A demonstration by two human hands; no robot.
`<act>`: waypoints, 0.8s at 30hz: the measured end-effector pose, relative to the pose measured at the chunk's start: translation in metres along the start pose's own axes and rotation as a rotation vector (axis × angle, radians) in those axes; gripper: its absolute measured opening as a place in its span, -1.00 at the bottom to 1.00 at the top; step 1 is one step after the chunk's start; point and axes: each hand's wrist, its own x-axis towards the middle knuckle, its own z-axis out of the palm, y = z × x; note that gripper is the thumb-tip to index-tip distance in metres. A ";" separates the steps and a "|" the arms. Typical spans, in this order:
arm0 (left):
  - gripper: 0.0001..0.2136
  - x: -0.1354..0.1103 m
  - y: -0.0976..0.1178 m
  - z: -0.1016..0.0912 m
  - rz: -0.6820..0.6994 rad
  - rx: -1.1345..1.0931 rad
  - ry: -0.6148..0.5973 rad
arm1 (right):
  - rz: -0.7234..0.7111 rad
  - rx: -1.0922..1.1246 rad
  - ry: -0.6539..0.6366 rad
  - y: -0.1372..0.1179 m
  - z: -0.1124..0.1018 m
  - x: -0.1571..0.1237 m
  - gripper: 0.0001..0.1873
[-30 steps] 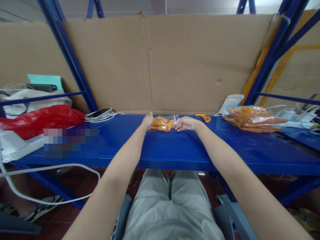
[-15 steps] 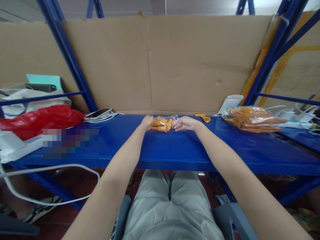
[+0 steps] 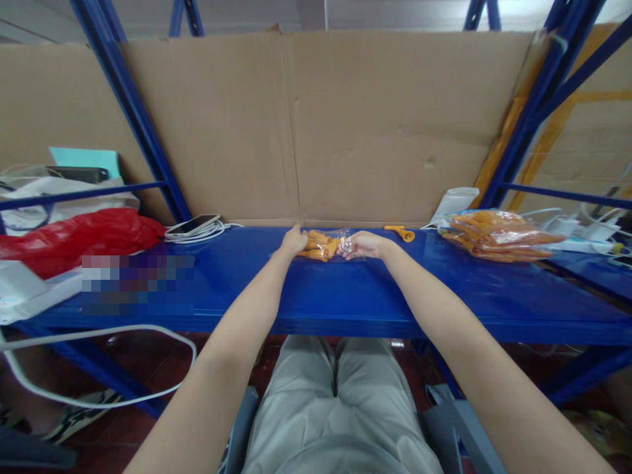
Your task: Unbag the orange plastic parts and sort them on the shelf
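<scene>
A clear plastic bag (image 3: 340, 235) lies near the middle of the blue table, with several orange plastic parts (image 3: 320, 247) inside. At its left end is my left hand (image 3: 295, 241), closed against the bag's edge, its fingertips partly hidden. My right hand (image 3: 365, 245) has its fingers closed on the crumpled right end of the bag. Farther right, a loose orange part (image 3: 403, 234) with a round end rests by itself on the table.
Folded orange pieces in clear plastic (image 3: 498, 236) sit at the right, beside white cables and plugs. On the left are a phone (image 3: 198, 224) on a coiled white cable and a red plastic bag (image 3: 89, 235). A cardboard sheet (image 3: 395, 125) stands along the back.
My left hand has shifted slightly right, over the bag's left end. My right hand stays at the other end, and the view has moved a little.
</scene>
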 end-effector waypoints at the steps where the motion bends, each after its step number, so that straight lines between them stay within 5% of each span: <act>1: -0.58 -0.002 0.003 0.000 0.020 0.028 -0.007 | -0.003 0.003 0.000 0.000 0.000 0.000 -0.69; 16: -0.58 -0.015 0.022 -0.001 0.206 0.037 -0.117 | -0.033 -0.034 0.063 -0.010 -0.003 -0.009 -0.68; 18: -0.57 -0.014 0.021 0.000 0.195 0.069 -0.128 | -0.064 -0.124 0.210 -0.010 -0.017 -0.008 -0.70; 22: -0.58 -0.012 0.018 0.001 0.182 0.145 -0.119 | -0.074 -0.508 0.757 0.000 -0.054 -0.008 -0.73; 24: -0.58 -0.011 0.017 0.001 0.181 0.180 -0.111 | -0.025 -0.749 0.899 0.011 -0.070 -0.011 -0.65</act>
